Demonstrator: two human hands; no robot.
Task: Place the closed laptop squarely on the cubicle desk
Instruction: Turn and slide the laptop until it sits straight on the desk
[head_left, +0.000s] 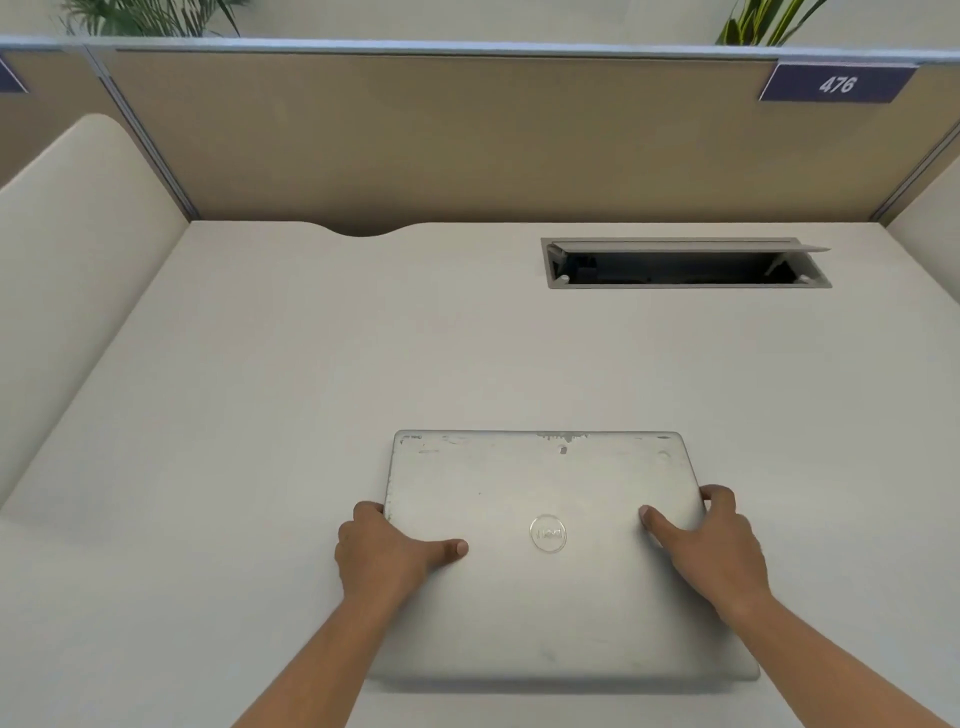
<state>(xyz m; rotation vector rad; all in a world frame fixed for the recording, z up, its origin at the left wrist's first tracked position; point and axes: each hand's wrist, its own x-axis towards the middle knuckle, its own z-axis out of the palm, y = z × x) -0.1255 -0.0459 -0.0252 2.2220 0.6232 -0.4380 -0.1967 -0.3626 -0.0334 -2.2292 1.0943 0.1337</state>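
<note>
Your left hand (387, 551) and right hand (711, 545) each clasp a short side of the closed laptop (545, 566), thumbs flat on the lid and fingers curled over the edges, so its long axis runs straight across between them and neither hand is nearer. The laptop lies on the desk (260, 389) toward its near edge, well apart from the open cable hatch (685, 264). Its far edge looks about parallel to the back partition (441, 140), so I judge only small nudges remain, with bare desk all around.

Closed silver laptop (545, 561) lies flat, square on the white desk (260, 389)
</note>
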